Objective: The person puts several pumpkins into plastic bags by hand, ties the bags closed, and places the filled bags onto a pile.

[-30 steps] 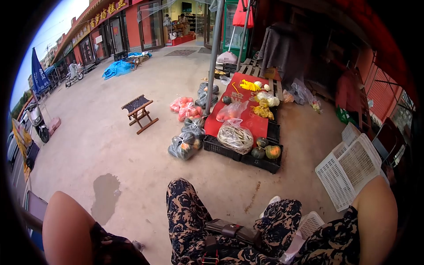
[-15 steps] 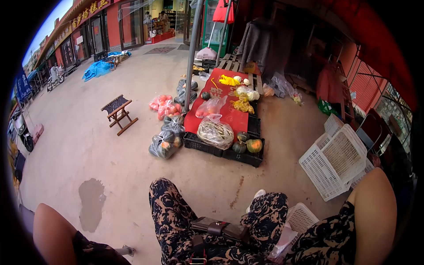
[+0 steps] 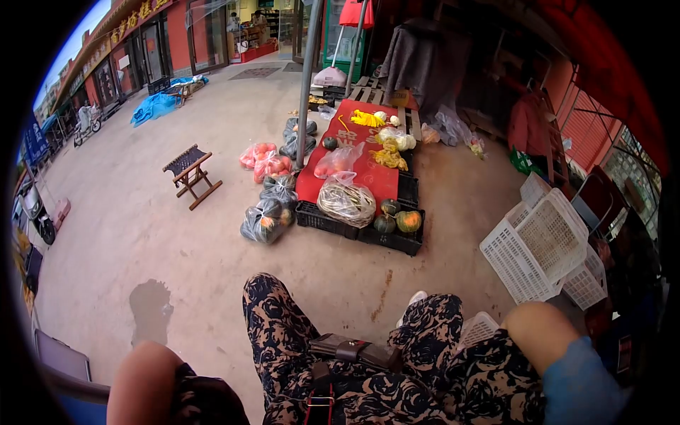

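Neither of my hands shows; only my bent left arm (image 3: 145,382) at the lower left and my bent right arm (image 3: 542,333) at the lower right are in view. A blue piece of material (image 3: 584,382) covers part of my right arm below the bare elbow. Across my lap lies a brown pouch (image 3: 347,348) with a strap and flap, resting on patterned trousers (image 3: 276,319). What my hands hold or touch is hidden.
Ahead, black crates (image 3: 389,237) and a red cloth (image 3: 375,180) carry pumpkins (image 3: 409,221) and bagged vegetables (image 3: 346,202). Bags of pumpkins (image 3: 265,221) stand beside a metal pole (image 3: 307,85). A folding stool (image 3: 191,173) is left; white plastic baskets (image 3: 528,255) lean right.
Both arms have moved inward, the right elbow lower and the left one further right. Blue material now shows on the right arm. The view has shifted slightly.
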`<action>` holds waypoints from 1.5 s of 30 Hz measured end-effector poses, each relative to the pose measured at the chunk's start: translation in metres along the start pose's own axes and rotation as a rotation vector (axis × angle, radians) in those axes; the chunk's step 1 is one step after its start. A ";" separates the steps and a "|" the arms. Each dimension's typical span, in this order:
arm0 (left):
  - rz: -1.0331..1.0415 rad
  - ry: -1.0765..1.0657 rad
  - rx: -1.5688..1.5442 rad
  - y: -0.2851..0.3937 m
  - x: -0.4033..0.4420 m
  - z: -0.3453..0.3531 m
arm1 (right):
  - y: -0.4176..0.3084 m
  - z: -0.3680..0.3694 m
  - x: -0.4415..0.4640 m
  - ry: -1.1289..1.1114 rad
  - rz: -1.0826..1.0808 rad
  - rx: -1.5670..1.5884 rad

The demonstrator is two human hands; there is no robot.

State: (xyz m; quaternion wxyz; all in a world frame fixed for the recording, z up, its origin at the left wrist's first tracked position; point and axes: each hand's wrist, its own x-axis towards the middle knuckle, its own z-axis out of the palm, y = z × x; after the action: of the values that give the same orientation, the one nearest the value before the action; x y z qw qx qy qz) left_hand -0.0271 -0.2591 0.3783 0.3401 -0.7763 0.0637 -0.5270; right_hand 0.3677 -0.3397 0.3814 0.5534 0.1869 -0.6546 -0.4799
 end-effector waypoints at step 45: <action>-2.564 -0.434 -0.172 0.273 -0.512 0.059 | -0.326 -0.028 -0.458 0.124 3.196 -0.013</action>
State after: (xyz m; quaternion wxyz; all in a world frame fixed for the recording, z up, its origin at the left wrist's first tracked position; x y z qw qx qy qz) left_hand -0.1290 -0.2056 -0.1929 -0.4491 -0.3722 -0.7407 -0.3334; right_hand 0.4453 -0.1492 -0.1423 -0.4896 0.6429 0.1446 -0.5710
